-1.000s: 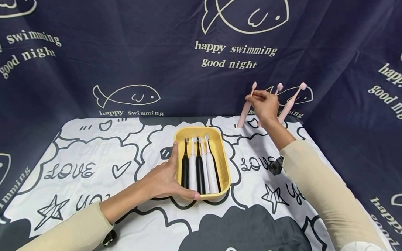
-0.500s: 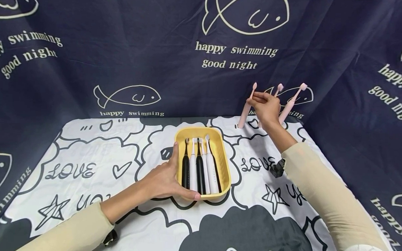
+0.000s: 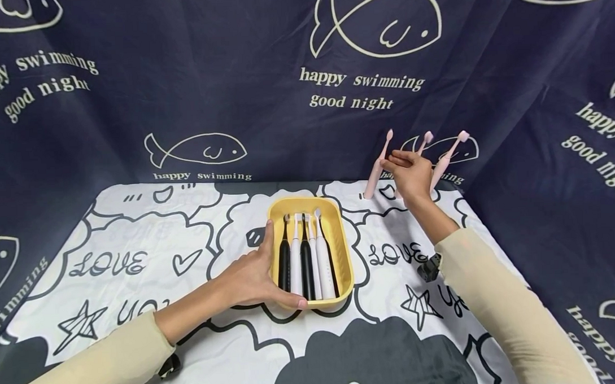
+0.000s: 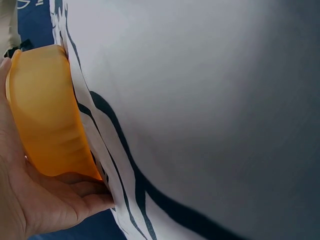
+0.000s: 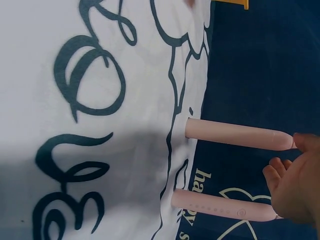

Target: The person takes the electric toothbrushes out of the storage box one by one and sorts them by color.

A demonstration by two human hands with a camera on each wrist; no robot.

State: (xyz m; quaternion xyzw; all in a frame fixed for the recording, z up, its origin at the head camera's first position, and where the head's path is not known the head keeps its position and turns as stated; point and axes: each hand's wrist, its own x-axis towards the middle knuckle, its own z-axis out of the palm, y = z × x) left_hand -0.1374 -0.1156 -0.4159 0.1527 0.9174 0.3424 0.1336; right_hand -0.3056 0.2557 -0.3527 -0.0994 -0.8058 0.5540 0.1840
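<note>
Altogether three pink toothbrushes [image 3: 375, 178] stand upright in a row along the far edge of the counter [image 3: 216, 353], toward its right corner. The right hand [image 3: 414, 177] has its thumb and fingertips close together at the neck of the leftmost one; whether that narrow grip pinches the neck or merely touches it, I cannot tell. Nearer the middle of the counter sits a yellow tray [image 3: 343, 258], and the left hand [image 3: 251, 276], spread wide, holds its near left corner, thumb along the near rim. Inside, heads toward the far edge, lie three white toothbrushes [image 3: 325, 270] and two black toothbrushes [image 3: 284, 260], plus a dark strip [image 3: 333, 270] at the right, mostly hidden. The counter's cloth [image 3: 136, 232] reads "LOVE" twice, and the navy backdrop [image 3: 263, 75] repeats "happy swimming" and "good night" beside outlined fish; any brand on the brushes is too small to read. The right wrist view adds a round button [image 5: 242, 213] and a row of small marks on one pink handle; the left wrist view adds the tray's outer wall [image 4: 45, 100], with fingers [image 4: 90, 190] against it, low by the cloth.
</note>
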